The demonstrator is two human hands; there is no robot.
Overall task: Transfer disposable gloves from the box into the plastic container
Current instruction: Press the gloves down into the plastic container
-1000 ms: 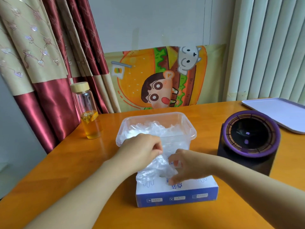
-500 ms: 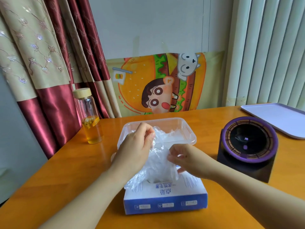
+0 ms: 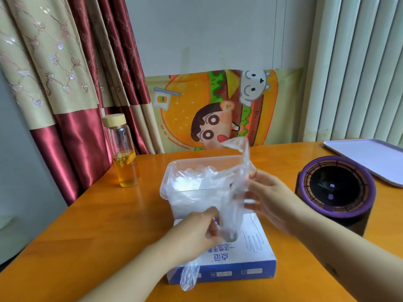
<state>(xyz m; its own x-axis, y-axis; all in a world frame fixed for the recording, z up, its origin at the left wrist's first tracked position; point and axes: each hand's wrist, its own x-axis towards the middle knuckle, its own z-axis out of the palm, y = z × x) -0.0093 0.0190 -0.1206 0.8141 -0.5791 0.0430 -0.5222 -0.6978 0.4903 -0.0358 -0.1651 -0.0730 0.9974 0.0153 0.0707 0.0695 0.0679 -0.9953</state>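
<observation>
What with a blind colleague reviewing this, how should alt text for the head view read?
A left hand pinches a clear disposable glove over a blue box while the blurred right hand touches it; behind stands a plastic container holding gloves.

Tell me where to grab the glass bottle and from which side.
Grip the glass bottle round its straight clear wall below the wooden lid, coming from the near side. It stands upright, the curtain hangs close behind it, and open table shows in front of it.
</observation>
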